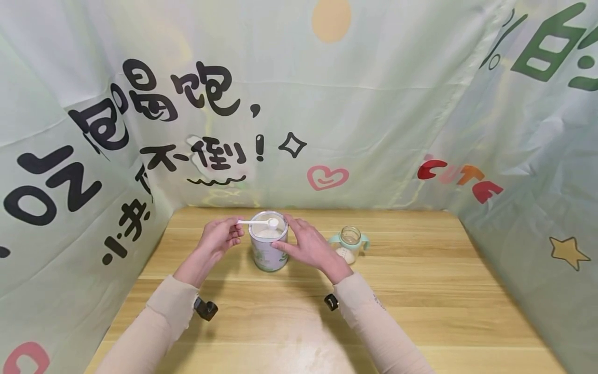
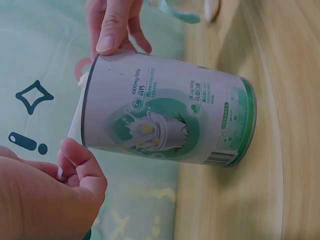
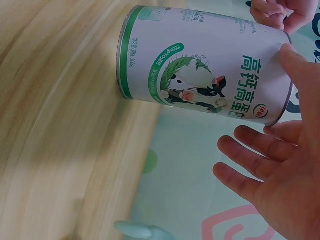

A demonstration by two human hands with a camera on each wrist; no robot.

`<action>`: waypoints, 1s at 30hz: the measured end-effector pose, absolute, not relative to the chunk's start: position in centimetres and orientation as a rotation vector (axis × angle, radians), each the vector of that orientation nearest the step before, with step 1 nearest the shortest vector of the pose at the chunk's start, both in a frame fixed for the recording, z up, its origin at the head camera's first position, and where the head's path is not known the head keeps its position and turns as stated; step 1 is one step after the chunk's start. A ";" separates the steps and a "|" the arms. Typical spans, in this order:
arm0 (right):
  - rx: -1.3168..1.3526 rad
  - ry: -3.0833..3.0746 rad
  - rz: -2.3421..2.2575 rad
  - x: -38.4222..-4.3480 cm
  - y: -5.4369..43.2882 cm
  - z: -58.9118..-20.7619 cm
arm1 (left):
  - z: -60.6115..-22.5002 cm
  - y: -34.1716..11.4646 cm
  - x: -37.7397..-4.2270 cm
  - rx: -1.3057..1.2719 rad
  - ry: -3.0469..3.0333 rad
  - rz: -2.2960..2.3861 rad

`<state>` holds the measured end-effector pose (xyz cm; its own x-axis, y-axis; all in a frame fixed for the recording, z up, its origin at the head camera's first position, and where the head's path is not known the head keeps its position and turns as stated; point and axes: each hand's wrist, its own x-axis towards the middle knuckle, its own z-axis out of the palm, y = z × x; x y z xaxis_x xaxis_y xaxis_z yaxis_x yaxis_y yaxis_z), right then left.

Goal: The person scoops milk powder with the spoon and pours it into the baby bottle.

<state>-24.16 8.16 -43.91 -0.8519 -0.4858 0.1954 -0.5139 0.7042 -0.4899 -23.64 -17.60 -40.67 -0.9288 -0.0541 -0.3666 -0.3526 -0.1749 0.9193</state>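
A white and green milk powder can (image 1: 270, 255) stands upright on the table with its top open and pale powder inside. My left hand (image 1: 216, 238) pinches the handle end of a white scoop (image 1: 254, 222). The scoop lies level across the can's mouth, and white powder heaps in its bowl. On the can's other side, my right hand (image 1: 310, 245) grips the rim between thumb and index finger. Its other fingers (image 3: 245, 155) spread away from the can's wall, as the right wrist view shows. In the left wrist view, the can's rim partly hides the scoop (image 2: 76, 122).
Just right of the can, partly behind my right wrist, is a lidless baby bottle (image 1: 350, 238) with mint green handles and some powder in it. The wooden table (image 1: 420, 280) ends at printed cloth walls (image 1: 374, 130) on the back and sides.
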 end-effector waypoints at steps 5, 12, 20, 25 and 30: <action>0.840 -2.843 0.842 -24.1 8.3 -43.8 | -40.5 -17.5 -23.6 -0.480 1.856 2.233; 0.842 -2.819 0.859 -24.2 8.7 -43.6 | -40.3 -17.2 -23.7 -0.450 1.866 2.242; 0.805 -2.803 0.887 -24.3 9.4 -43.1 | -40.1 -16.9 -23.8 -0.416 1.879 2.238; 0.773 -2.802 0.887 -24.3 9.9 -42.9 | -39.9 -16.6 -23.9 -0.388 1.879 2.265; 0.764 -2.789 0.879 -24.4 10.4 -42.8 | -39.6 -16.3 -23.9 -0.355 1.877 2.268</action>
